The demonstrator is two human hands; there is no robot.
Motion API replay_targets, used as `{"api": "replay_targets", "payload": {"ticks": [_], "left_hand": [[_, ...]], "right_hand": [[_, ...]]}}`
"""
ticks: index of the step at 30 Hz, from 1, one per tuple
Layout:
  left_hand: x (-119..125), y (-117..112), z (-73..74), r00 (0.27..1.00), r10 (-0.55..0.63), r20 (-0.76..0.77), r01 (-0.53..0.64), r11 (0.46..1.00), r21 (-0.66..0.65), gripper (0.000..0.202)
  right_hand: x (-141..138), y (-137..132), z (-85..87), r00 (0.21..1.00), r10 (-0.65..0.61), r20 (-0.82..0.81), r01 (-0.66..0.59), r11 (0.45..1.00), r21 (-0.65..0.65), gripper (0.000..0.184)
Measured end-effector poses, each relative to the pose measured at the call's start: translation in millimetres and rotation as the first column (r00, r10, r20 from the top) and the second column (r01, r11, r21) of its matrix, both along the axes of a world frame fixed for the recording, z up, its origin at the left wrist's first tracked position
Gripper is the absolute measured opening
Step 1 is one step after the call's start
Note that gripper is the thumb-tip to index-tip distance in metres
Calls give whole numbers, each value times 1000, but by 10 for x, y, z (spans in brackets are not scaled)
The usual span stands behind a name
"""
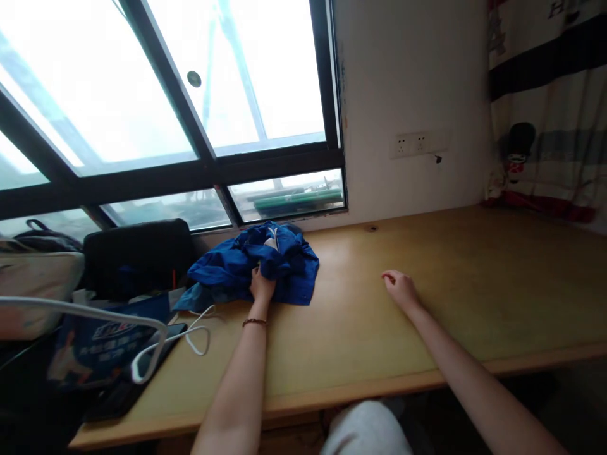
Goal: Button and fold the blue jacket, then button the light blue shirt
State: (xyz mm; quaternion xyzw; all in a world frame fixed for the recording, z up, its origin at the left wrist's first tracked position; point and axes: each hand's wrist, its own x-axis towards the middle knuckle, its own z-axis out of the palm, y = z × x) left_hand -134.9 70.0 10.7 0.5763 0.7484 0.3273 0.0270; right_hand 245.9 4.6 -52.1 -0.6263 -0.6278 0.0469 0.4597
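Observation:
A crumpled blue jacket [294, 262] lies in a heap on the wooden table, below the window. Something white shows in the folds near its top. My left hand [262, 285] is at the jacket's near side with its fingers closed on the cloth; the fingertips are partly hidden in the folds. A dark bracelet [255, 322] circles the left wrist. Well to the right, my right hand [399, 289] rests over the table with its fingers curled in, apart from the jacket. I see nothing in it.
The wooden table [351, 341] runs along the wall and window. At the left are a black bag [137, 253], a blue printed bag [114, 338], a white cable [190, 332] and a dark flat device [114, 395]. Wall sockets [411, 144] and a curtain [554, 120] are at the right.

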Motion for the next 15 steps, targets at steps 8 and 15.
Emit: {"api": "replay_targets", "payload": {"ticks": [8, 15], "left_hand": [[811, -594, 464, 976, 154, -153, -120, 970, 211, 85], [1698, -2213, 1421, 138, -911, -388, 989, 144, 15, 30]], "right_hand": [[11, 27, -2, 998, -27, -62, 21, 995, -96, 24], [14, 10, 17, 999, -22, -46, 16, 993, -115, 24]]}}
